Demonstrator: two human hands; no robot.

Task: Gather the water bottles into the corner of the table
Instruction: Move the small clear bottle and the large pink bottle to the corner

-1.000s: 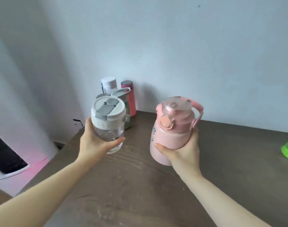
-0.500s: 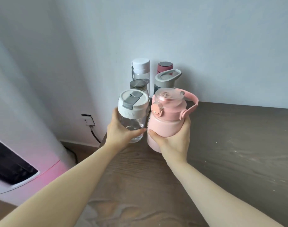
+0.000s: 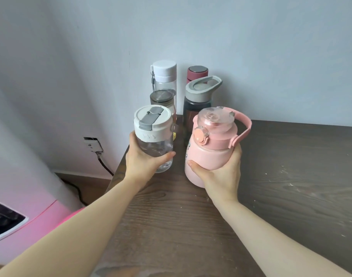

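Observation:
My left hand [image 3: 143, 162] grips a clear bottle with a white lid and grey flip tab [image 3: 153, 134], upright near the table's left edge. My right hand [image 3: 221, 174] holds a round pink jug with a pink handle [image 3: 209, 144] just to its right. Behind them, in the back left corner of the dark wooden table [image 3: 291, 176], stand several bottles: a tall clear one with a white cap [image 3: 164, 76], a dark red one with a metal top [image 3: 197, 73], a smoky one with a grey loop lid [image 3: 199, 98] and a short one with a metal lid [image 3: 162, 97].
A pale wall rises right behind the corner. Left of the table, a wall socket [image 3: 93, 144] with a black cable hangs above the floor, and a pink and white appliance [image 3: 21, 212] stands at the lower left.
Both hands have carried their bottles a little closer to the group in the corner, and the two held bottles now sit slightly apart instead of touching.

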